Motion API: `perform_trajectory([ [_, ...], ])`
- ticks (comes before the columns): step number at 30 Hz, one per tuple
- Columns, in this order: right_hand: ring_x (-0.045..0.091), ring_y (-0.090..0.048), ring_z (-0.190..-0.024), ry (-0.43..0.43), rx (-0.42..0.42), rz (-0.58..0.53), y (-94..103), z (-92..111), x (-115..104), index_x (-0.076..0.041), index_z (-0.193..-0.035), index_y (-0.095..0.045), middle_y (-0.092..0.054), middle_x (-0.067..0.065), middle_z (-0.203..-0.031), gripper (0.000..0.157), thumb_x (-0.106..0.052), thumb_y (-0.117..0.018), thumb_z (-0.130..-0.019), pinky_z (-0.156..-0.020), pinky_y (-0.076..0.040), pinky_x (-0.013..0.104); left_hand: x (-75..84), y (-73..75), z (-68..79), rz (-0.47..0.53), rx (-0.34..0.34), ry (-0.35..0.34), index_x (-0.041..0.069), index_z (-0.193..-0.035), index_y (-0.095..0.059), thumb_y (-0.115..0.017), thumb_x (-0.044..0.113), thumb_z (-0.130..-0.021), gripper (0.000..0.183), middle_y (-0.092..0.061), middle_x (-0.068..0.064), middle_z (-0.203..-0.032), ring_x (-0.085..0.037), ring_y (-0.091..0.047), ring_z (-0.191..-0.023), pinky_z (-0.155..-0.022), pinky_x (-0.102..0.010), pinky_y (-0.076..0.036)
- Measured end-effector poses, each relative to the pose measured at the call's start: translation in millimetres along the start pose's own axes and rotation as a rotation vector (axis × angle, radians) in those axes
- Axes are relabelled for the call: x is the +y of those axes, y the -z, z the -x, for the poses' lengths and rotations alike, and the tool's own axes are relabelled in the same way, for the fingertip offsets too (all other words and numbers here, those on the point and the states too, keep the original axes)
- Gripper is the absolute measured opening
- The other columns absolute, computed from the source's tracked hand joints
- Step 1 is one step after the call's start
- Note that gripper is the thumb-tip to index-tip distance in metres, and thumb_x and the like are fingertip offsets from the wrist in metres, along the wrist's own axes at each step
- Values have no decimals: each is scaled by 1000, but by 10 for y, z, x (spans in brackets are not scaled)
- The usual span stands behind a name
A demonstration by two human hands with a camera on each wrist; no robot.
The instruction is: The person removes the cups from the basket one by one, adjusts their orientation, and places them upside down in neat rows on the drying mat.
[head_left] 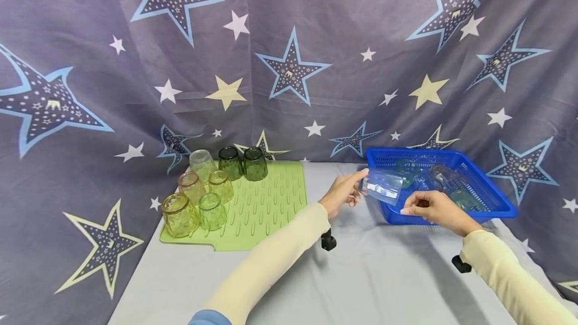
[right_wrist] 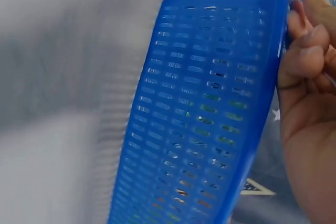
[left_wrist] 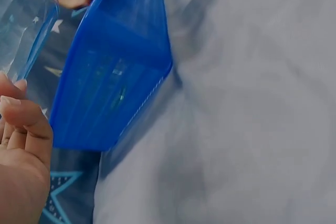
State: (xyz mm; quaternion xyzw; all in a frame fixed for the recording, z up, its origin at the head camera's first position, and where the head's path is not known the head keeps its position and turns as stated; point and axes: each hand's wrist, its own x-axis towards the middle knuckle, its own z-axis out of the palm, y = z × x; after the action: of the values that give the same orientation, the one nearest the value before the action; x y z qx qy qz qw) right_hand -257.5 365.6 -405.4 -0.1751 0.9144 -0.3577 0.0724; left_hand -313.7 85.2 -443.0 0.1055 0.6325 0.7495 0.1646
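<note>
A clear drinking glass (head_left: 383, 185) lies tilted on its side in the air at the basket's near left corner. My left hand (head_left: 344, 192) grips its left end; in the left wrist view the fingertips meet the lower end of the clear glass (left_wrist: 23, 30). My right hand (head_left: 437, 210) is at the front rim of the blue basket (head_left: 451, 216), fingers loosely curled, with nothing visible in them. The right wrist view shows this hand (right_wrist: 315, 82) close beside the rim. Several glasses, clear, green and amber-tinted, lie inside the basket.
On the left, a green drying mat (head_left: 266, 204) bears several upturned glasses: a yellow glass (head_left: 179, 215), a green glass (head_left: 212, 211), a pink glass (head_left: 191, 187) and two dark glasses (head_left: 255, 163) among them. A star-patterned curtain (head_left: 289, 114) hangs behind the white-covered table (head_left: 352, 275).
</note>
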Motion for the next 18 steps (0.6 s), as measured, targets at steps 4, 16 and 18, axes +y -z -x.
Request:
perform_trajectory([
  [4, 9, -53, -68, 119, 61, 176, -70, 0, -12, -18, -97, -76, -62, -5, -77, 18, -35, -80, -91, -63, -45, 27, 62, 162, 20, -32, 40, -22, 13, -108, -69, -71, 64, -88, 55, -66, -7, -79, -11, -50, -52, -44, -21, -39],
  [16, -2, -47, -63, 498, 119, 417, -166, -33, -143, -18, -85, -67, -58, -14, -73, 21, -4, -83, -86, -56, -45, 25, 220, 698, 246, -349, 123, -64, 17, -117, -68, -66, 71, -88, 62, -68, -7, -94, -17, -54, -59, -51, -28, -42],
  [18, -1, -48, -64, 487, 98, 439, -150, -18, -181, -16, -86, -68, -59, -13, -75, 18, -4, -82, -87, -56, -47, 26, 264, 793, 277, -402, 131, -54, 20, -118, -67, -66, 72, -88, 60, -69, -6, -99, -19, -56, -62, -52, -29, -43],
])
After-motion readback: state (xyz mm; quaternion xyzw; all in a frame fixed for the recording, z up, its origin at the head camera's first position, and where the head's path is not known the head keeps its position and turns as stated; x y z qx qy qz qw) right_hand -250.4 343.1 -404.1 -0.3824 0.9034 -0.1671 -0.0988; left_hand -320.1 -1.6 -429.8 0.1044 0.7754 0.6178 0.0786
